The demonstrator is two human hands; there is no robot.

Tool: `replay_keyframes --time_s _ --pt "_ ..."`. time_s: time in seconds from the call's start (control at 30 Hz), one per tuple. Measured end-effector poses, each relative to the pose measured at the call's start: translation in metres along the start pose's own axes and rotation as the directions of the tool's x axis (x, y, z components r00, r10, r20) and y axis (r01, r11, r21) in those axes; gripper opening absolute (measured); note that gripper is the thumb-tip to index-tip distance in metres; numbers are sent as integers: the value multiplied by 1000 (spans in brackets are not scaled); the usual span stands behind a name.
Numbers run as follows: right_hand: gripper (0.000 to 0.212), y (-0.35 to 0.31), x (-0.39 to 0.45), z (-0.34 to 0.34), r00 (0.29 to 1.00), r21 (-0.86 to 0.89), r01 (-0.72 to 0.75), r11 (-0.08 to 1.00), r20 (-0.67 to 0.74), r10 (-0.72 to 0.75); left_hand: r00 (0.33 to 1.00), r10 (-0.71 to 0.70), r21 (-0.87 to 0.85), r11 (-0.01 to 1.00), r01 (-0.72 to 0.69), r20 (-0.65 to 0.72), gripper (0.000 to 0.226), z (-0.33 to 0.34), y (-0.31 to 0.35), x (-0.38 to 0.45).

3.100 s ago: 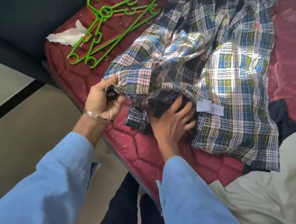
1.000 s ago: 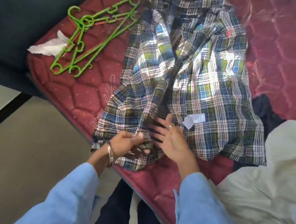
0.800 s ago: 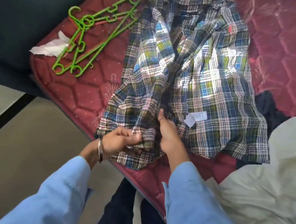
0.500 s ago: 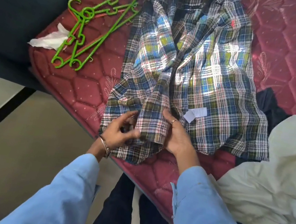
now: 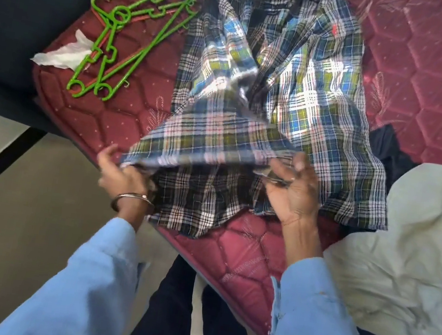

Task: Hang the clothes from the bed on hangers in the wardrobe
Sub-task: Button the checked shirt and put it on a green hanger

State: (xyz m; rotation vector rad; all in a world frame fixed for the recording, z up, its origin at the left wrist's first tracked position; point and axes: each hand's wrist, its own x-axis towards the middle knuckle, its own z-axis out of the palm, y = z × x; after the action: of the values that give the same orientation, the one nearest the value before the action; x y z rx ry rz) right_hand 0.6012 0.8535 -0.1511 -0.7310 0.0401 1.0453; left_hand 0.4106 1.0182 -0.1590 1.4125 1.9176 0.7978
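Hidden and cut-off parts

The plaid shirt (image 5: 268, 96) runs off the frame at twelve o'clock; the pale garment (image 5: 414, 256), at three o'clock, covers most of a dark cloth (image 5: 388, 147).

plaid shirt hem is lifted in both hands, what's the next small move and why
Probably free one hand and fetch a green hanger. The left hand and right hand both pinch the plaid shirt at its hem, opening it from below, while the hangers lie untouched on the maroon mattress to its left.
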Motion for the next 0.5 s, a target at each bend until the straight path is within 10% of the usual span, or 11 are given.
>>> replay_keyframes --time_s 0.1,0.17,0.27,0.33,0.5 --pt "39 -5 -20 -1 994 -193 109 975 38 -104 998 -11 -74 997 6 -63 64 -11 -8 17" --pt "40 8 -32 -7 996 -553 -80 830 -72 48 992 -81 300 953 50 92 68 -19 -25 15" --pt "32 35 -43 -44 866 -768 -494 407 -478 150 854 -335 793 594 -136 398 73 -34 -61 7" --pt "33 46 -50 -66 855 -790 -515 333 -500 137 799 -413 846 491 -209 438 79 -38 -76 -2" --pt "14 29 -55 -107 836 -810 -512 287 -546 -49 860 -120 834 340 -434 496 91 -19 -68 -33"
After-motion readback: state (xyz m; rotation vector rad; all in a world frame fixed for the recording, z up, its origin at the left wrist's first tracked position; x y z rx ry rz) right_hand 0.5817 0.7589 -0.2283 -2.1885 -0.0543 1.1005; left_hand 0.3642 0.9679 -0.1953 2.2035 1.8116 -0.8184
